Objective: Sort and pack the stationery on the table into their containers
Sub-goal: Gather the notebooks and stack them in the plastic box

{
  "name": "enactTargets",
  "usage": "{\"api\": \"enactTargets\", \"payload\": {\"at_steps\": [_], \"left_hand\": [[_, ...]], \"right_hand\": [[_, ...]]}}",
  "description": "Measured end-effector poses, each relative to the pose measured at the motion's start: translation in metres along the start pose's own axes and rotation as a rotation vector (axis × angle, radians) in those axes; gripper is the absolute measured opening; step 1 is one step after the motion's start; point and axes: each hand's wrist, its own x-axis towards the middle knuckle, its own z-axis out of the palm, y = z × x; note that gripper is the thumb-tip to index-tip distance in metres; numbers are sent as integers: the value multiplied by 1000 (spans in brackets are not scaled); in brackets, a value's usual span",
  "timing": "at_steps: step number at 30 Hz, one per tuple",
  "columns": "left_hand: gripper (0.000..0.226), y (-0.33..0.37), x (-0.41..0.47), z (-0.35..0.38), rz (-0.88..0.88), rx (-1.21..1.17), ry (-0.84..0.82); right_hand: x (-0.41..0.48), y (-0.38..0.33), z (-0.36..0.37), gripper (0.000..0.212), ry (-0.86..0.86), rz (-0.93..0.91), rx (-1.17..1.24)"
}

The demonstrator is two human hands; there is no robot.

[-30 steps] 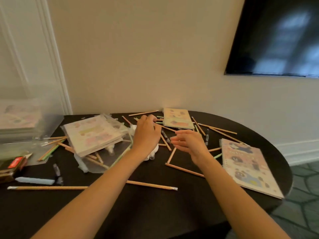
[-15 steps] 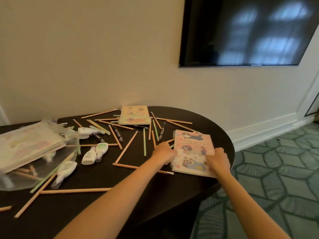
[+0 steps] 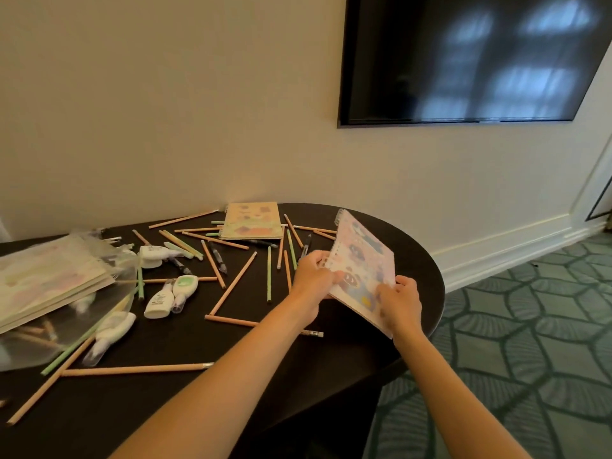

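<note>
left hand (image 3: 313,276), right hand (image 3: 399,301): fingers of both grip notebook (image 3: 361,260), tilted, at worktop's (image 3: 198,409) rounded right edge | bare room along near edge | 1 far notebook (image 3: 253,221) at far edge | 4 tapes (image 3: 159,301) toward left edge | pencils (image 3: 233,286) scattered mid-worktop, overlapping, uncounted

One wide-angle view, worn on the person's head, looks forward and down across a dark, round-ended table (image 3: 99,409) from close range (the person's arms (image 3: 238,376) enter from the bottom edge). It faces a cream wall (image 3: 165,111) with a dark screen (image 3: 463,61) at upper right and green patterned carpet (image 3: 530,326) at lower right.
</note>
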Motion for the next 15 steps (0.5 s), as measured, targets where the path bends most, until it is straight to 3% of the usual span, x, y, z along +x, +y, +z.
{"api": "enactTargets", "payload": {"at_steps": [7, 9, 11, 15], "left_hand": [[31, 30, -14, -73, 81, -181, 8], [27, 36, -20, -104, 120, -224, 38], [26, 40, -27, -138, 158, -273, 143], [5, 48, -38, -193, 183, -366, 372]], "right_hand": [[-10, -37, 18, 82, -151, 137, 608], [-13, -50, 29, 73, -202, 159, 747], [-21, -59, 45, 52, -270, 161, 808], [-41, -68, 71, 29, -544, 53, 709]]}}
